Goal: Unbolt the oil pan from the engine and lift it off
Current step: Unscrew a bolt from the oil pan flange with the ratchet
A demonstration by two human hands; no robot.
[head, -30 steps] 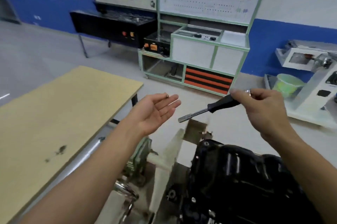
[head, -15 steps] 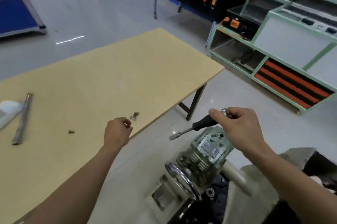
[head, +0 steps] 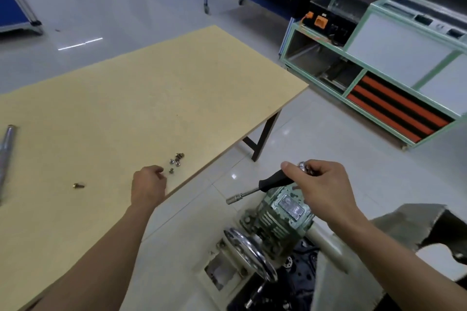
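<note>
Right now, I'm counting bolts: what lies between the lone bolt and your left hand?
Nothing: the head view shows only bare table between lone bolt and left hand.

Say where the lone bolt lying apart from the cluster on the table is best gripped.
Pinch the lone bolt across its shank from above: it seems to lie on its side on the table, apart from the cluster, so both sides look free.

Left grip (head: 147, 185) curled; right grip (head: 326, 184) clasps driver (head: 273, 181).
</note>
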